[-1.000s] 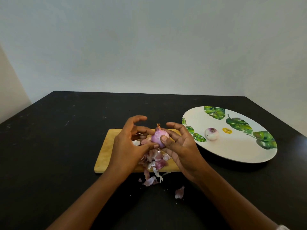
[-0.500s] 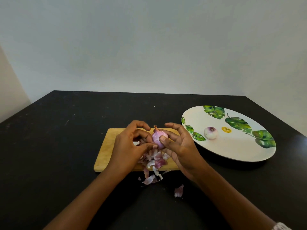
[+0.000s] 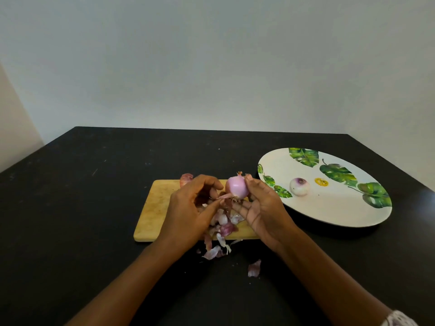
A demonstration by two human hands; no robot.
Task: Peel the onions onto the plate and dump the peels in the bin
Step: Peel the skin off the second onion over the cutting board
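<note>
Onion point(image 3: 237, 189) gripped by right hand point(image 3: 263, 208); left hand point(image 3: 188, 208) pinching peel point(image 3: 225, 196).

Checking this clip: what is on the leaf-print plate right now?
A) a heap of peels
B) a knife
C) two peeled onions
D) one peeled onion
D: a single peeled onion sits on the plate; the peels lie on the cutting board and the table, and the second onion is in the right hand.

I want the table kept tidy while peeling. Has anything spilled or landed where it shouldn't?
Yes. Several peels lie off the cutting board's near edge on the black table, and one stray peel sits apart, closer to the person.
</note>
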